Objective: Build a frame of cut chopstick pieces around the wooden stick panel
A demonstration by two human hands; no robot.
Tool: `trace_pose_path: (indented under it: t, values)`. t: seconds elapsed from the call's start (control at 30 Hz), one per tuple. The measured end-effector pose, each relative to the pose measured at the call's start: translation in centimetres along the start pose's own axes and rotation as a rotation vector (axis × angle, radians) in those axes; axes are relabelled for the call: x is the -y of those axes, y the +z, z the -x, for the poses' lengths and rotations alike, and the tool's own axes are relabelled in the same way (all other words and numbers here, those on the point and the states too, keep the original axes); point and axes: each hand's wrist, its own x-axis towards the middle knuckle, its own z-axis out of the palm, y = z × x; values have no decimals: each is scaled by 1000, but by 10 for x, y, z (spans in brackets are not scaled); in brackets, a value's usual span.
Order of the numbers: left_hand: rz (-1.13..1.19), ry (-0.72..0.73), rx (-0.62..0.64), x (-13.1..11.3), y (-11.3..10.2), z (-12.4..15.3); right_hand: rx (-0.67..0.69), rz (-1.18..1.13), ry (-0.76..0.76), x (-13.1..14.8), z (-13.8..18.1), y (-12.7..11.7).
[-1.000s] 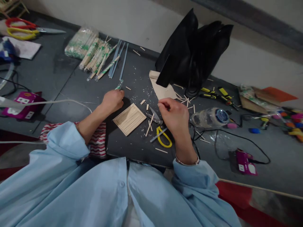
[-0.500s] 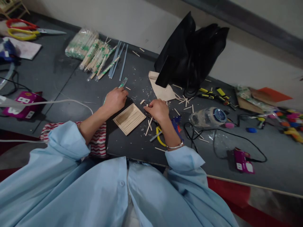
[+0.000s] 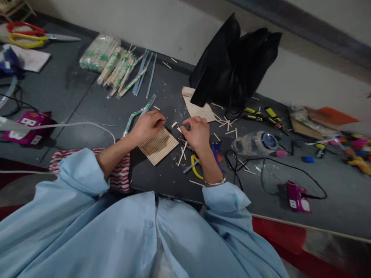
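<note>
My left hand hovers over the upper left edge of a small tray made of thin wooden sticks. Its fingers bend loosely, and I see nothing held in them. Beside it lies a crumpled clear wrapper with green print. To the right of the tray is my right hand, thumb and forefinger apart, near a short stick piece. Cut sticks lie below that hand. Yellow-handled scissors show partly behind my right wrist.
Wrapped chopsticks and grey strips lie at the back left. A black bag stands behind, with a clear plastic bottle to the right. Cords cross both sides of the table. Large scissors rest at far left.
My left hand has let go of the green-printed wrapper and moved right, over the tray's edge. My right hand has shifted slightly up, and its thumb and forefinger have parted.
</note>
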Motion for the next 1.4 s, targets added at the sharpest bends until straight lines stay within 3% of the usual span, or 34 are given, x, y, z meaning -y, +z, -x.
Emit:
trace_pose_path:
  t: [0.13,0.27,0.47,0.57,0.77,1.07,1.4]
  values:
    - [36,-10,-29,4,1,-1,128,77,19,0,-3,7]
    - [185,-73,2,1,3,0,20,-65,-59,5,3,7]
    - [931,-286,235,-17,2,6,-171,-340,-254,17,45,-16]
    - [1115,-328,308,-27,-1,9,-233,-337,-299,17,62,-21]
    - [1092,-352,337,-30,-2,10,-270,-373,-383,10,66,-9]
    - [1074,-418,299,-32,-4,12,-288,-560,-258,0,68,-3]
    - [791,-164,176,-37,-5,17,-299,-635,-204,2,71,-4]
